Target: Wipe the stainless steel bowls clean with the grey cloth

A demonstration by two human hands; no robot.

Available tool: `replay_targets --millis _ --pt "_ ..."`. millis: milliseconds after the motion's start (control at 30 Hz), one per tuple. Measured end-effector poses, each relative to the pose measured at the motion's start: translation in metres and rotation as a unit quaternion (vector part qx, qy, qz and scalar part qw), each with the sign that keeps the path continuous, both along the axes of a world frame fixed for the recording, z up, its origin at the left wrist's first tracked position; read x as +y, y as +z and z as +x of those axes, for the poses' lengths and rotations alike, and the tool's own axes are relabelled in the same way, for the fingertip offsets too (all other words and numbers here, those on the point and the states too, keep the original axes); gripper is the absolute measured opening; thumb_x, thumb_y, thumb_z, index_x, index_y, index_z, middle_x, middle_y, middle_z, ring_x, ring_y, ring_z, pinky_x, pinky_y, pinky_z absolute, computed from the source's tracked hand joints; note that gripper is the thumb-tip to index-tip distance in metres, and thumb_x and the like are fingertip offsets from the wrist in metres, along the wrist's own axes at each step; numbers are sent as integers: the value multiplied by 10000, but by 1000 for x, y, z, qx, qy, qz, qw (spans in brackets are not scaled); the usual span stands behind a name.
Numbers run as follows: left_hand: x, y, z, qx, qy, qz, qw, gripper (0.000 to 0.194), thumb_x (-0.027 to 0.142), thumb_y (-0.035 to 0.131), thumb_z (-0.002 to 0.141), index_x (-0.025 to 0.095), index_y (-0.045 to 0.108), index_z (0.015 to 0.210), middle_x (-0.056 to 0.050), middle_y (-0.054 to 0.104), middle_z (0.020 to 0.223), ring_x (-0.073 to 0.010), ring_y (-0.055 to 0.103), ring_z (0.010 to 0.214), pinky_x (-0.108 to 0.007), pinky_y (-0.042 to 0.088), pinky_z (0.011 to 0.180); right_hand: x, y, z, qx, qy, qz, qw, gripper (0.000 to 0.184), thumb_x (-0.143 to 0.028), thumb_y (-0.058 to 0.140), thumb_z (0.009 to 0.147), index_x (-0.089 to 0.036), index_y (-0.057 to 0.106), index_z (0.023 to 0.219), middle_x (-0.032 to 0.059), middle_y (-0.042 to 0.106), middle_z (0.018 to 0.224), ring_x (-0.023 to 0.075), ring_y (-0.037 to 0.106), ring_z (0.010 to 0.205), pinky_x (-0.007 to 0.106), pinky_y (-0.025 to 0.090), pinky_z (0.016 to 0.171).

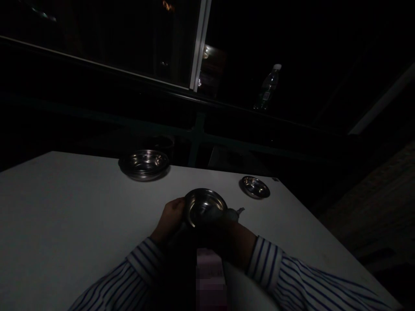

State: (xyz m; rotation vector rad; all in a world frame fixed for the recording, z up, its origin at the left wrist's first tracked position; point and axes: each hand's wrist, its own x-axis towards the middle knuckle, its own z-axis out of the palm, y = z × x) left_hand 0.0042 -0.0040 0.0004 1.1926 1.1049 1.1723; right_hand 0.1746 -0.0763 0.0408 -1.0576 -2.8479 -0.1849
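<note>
A shiny metal bowl is tilted toward me above the white table. My left hand is closed on its left rim. My right hand, mostly in shadow, is closed on a greyish cloth and presses it against the right inner side of the bowl. A corner of the cloth sticks out past the rim. The fingers of my right hand are largely hidden in the dark.
A stack of metal dishes stands by the white table's far edge, left of centre. One metal dish sits at the back right. Beyond the table, a plastic bottle stands near a window frame. The surroundings are very dark.
</note>
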Motion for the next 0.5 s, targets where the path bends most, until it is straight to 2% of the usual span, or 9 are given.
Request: replay_targets --millis 67,267,400,500 --pt "0 0 0 2 -2 -3 1000 330 351 522 691 106 680 844 -83 721 820 -231 643 778 -317 477 703 -5 1 11 -3 -1 7 1000 392 -161 444 868 -162 468 1259 83 528 1256 191 461 1171 343 414 980" --pt "2 -1 1 21 5 -12 1000 336 343 497 694 102 671 851 -87 717 817 -225 645 775 -314 479 701 -8 -9 45 11 -6 86 996 272 -214 426 894 -163 597 1098 83 640 1054 176 582 965 294 513 832" --pt "3 -5 1 12 -2 -20 1000 353 367 499 701 110 666 877 -91 716 844 -221 645 788 -308 482 698 4 -18 62 10 -7 146 989 289 -194 395 905 -165 588 1118 75 643 1049 188 573 975 308 522 808" --pt "2 -6 2 0 -6 -22 1000 361 364 510 699 105 662 899 -94 715 862 -222 645 801 -311 481 714 17 -22 74 -15 -9 148 989 306 -163 399 898 -158 560 1158 92 629 1081 191 550 1023 324 521 811"
